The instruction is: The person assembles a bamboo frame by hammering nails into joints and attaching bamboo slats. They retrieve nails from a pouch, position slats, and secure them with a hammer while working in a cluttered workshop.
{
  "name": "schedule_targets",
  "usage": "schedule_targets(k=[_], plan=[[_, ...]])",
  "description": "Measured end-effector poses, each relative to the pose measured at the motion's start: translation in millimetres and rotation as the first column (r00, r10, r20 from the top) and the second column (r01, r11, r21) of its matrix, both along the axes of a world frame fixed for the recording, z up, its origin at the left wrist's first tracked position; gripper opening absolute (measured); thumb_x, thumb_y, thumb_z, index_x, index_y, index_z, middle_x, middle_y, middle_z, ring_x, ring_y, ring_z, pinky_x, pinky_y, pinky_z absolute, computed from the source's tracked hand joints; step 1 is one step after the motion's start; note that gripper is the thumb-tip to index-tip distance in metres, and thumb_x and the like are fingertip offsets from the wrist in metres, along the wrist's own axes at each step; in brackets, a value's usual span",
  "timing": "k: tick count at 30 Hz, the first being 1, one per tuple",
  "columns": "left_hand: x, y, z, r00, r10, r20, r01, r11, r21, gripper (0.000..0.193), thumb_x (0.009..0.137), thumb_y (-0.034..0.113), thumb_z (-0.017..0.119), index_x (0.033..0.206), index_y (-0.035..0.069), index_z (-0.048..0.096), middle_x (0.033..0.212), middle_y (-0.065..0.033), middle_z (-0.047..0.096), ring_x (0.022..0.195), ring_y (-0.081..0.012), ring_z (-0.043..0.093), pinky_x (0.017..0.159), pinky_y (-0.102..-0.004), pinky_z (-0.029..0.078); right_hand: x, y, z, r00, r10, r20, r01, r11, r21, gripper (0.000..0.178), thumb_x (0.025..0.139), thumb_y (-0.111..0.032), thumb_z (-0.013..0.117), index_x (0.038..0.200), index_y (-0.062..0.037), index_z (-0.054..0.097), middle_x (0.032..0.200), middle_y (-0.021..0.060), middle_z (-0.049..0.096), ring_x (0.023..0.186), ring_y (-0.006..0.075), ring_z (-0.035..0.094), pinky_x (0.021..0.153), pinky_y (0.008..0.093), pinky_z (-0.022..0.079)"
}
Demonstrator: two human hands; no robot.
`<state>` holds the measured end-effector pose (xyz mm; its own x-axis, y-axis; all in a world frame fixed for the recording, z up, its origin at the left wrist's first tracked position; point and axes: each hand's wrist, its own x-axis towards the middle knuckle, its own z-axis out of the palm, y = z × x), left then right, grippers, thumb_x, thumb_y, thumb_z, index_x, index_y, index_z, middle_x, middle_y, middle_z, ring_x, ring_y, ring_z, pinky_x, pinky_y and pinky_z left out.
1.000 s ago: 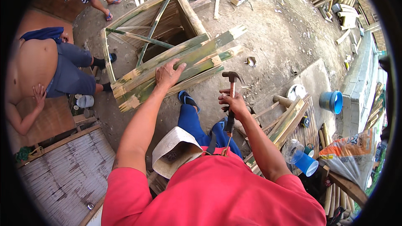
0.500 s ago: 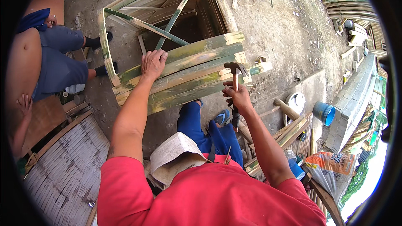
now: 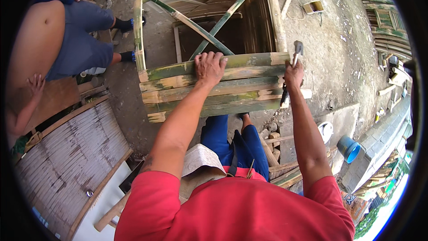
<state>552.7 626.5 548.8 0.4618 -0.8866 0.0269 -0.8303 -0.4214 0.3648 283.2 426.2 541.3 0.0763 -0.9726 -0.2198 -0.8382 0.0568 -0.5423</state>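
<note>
A bamboo frame [image 3: 277, 22] with green crossed braces [image 3: 232, 11] stands in front of me. Several split bamboo slats [image 3: 249, 90] lie side by side across its near side. My left hand [image 3: 209, 69] is closed over the far edge of the farthest bamboo slat [image 3: 256, 60], fingers bent over it near the foot of the crossed braces. At the slats' right ends, my right hand [image 3: 294, 75] is wrapped round a claw hammer [image 3: 298, 47]. The hammer's metal head points up and away from me; its dark grip shows below the hand.
At the left sits a person in grey shorts [image 3: 84, 40]. A woven bamboo panel [image 3: 73, 156] lies at the lower left. To the right are a blue bucket [image 3: 348, 149], a concrete block wall [image 3: 379, 140] and a square can [image 3: 313, 7]. A white pouch [image 3: 200, 165] hangs at my waist.
The view has shifted, so the frame sits farther right and more level. My right hand has moved forward with the hammer to the slats' right ends. My left hand stays on the farthest slat.
</note>
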Motion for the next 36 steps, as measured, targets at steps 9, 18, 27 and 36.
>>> schedule_targets(k=[9, 18, 27, 36], plan=[[-2.8, 3.2, 1.2, 1.0, 0.016, 0.017, -0.015, 0.999, -0.036, 0.027, 0.097, 0.036, 0.061, 0.113, 0.015, 0.065, 0.101, -0.0066, 0.061, 0.103, -0.0269, 0.055, 0.103, -0.0491, 0.033, 6.1, -16.9, -4.5, 1.0, -0.028, -0.009, 0.028, 0.999, 0.033, 0.037, 0.091, -0.037, 0.072, 0.114, -0.0079, 0.074, 0.099, 0.0194, 0.075, 0.095, 0.0376, 0.072, 0.083, 0.0468, 0.053], [-12.9, -1.8, 4.0, 0.996, 0.074, 0.054, -0.073, 0.997, -0.025, 0.031, 0.098, 0.028, 0.058, 0.125, 0.014, 0.062, 0.118, -0.0088, 0.062, 0.118, -0.0275, 0.054, 0.11, -0.0534, 0.03, 3.2, -17.9, 2.0, 1.0, -0.031, 0.002, 0.03, 0.997, 0.067, 0.032, 0.086, -0.032, 0.075, 0.111, -0.0109, 0.076, 0.091, 0.0168, 0.075, 0.088, 0.0346, 0.072, 0.082, 0.0439, 0.054], [-82.1, 52.5, 210.3, 0.393, -0.057, -0.918, 0.525, 0.834, 0.173, 0.027, 0.099, 0.023, 0.057, 0.109, 0.002, 0.07, 0.101, -0.0129, 0.074, 0.095, -0.023, 0.07, 0.086, -0.0378, 0.054, -36.5, 45.1, 59.1, 0.96, 0.107, 0.258, -0.166, 0.962, 0.217, 0.03, 0.089, -0.024, 0.072, 0.114, -0.007, 0.072, 0.095, 0.0184, 0.074, 0.087, 0.0334, 0.071, 0.08, 0.041, 0.054], [-234.8, 183.7, 200.4, 0.895, -0.331, -0.3, 0.441, 0.759, 0.48, 0.027, 0.092, 0.012, 0.052, 0.113, 0.001, 0.065, 0.111, -0.0211, 0.066, 0.103, -0.0393, 0.066, 0.09, -0.0477, 0.055, -91.4, 101.9, 117.5, 0.824, 0.386, 0.415, -0.514, 0.818, 0.258, 0.027, 0.092, -0.023, 0.07, 0.114, -0.0068, 0.072, 0.084, 0.0103, 0.074, 0.073, 0.0154, 0.065, 0.068, 0.0329, 0.052]])
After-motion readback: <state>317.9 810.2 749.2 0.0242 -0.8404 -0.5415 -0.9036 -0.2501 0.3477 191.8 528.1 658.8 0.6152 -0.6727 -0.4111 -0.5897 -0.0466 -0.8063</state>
